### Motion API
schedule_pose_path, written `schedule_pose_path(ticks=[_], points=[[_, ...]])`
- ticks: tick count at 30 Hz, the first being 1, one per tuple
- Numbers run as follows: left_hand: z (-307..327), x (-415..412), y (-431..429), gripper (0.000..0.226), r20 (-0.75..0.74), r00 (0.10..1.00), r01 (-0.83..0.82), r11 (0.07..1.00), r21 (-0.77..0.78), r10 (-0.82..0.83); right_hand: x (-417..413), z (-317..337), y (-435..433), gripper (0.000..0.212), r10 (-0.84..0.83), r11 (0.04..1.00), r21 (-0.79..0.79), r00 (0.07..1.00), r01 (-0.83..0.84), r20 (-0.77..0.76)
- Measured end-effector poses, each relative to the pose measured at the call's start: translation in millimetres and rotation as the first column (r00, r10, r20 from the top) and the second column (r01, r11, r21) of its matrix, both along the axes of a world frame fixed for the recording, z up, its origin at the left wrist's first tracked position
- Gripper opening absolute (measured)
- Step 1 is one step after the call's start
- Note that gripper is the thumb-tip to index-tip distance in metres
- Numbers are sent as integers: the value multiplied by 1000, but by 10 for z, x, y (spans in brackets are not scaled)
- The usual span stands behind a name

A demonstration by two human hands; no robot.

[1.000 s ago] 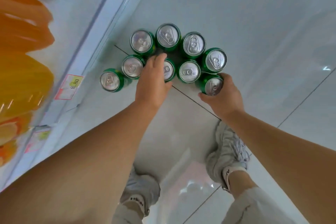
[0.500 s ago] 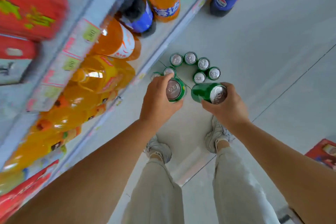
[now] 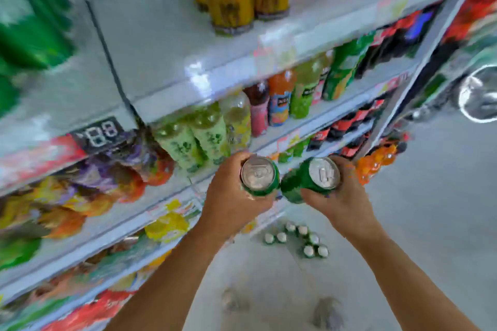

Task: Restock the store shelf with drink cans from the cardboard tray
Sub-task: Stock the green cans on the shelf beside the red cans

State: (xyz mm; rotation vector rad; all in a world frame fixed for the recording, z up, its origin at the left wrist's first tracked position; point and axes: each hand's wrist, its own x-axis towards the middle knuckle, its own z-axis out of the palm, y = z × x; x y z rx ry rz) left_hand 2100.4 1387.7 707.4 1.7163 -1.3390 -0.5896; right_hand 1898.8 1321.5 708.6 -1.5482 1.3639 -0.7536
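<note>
shelf (image 3: 172, 105): bays blurred, 10 to 1 o'clock, I see no placement yet
floor cans (image 3: 298, 239): several left, 6 o'clock
left hand (image 3: 231, 196): clamped on left can (image 3: 259, 176)
right hand (image 3: 338, 196): clamped on right can (image 3: 312, 177)
tray: not visible

1. Metal can (image 3: 260, 177) in the left hand's (image 3: 231, 204) grip: silvery matt lid, glossy green wall.
2. Beyond that grip, bottles (image 3: 209, 137) look clear, shiny plastic.
3. Floor (image 3: 435, 223) below: smooth, pale.
</note>
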Motion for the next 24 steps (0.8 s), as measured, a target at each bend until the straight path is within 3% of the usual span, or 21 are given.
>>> schedule_pose_path(ticks=[8, 12, 17, 24], points=[[1257, 664, 749, 64, -147, 976, -200, 927, -316, 161, 913, 1396, 349, 50, 268, 946, -243, 939, -214, 216], [1565, 1013, 1108, 64, -196, 944, -323, 865, -385, 265, 1464, 1759, 431, 60, 351, 910, -325, 895, -257, 275], [1702, 1334, 1511, 60, -207, 896, -444, 793, -418, 393, 2137, 2006, 474, 54, 448, 854, -411, 854, -321, 264], [1700, 1524, 1799, 59, -217, 863, -504, 761, -408, 456, 2873, 2082, 288, 65, 517, 794, -448, 844, -410, 143]])
